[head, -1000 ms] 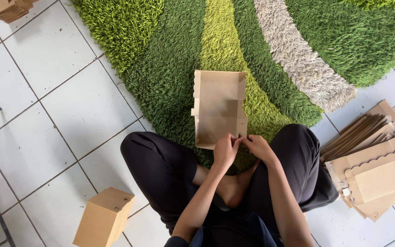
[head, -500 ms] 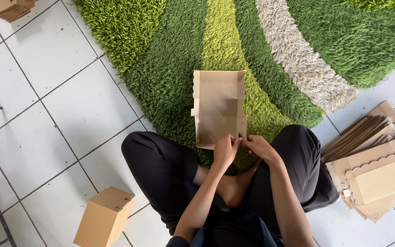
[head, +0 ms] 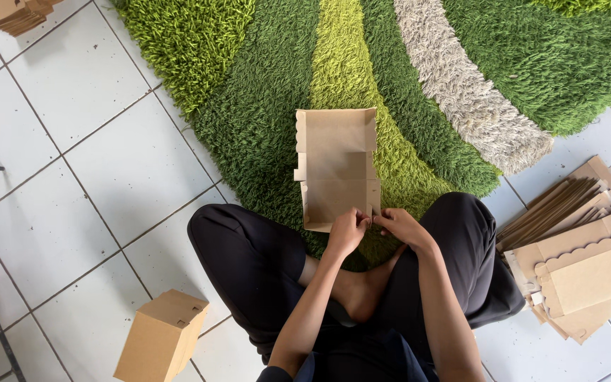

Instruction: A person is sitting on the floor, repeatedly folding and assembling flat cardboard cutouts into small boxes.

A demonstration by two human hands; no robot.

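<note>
- The left hand (head: 346, 232) and right hand (head: 399, 225) still pinch the near right corner of the brown box (head: 336, 168).
- The box has stayed mid-frame on the green rug (head: 249, 106).
- Nothing else moved.

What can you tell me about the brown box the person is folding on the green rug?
The box looks like thin brown cardboard, plain and unprinted. It lies open and half-folded on the striped green rug, its long side pointing away from the person. Low walls stand up along its edges, a flap on its left side has a wavy, scalloped edge, and a fold line crosses its middle. The left hand and right hand both pinch its near right corner. Nothing else touches it.
</note>
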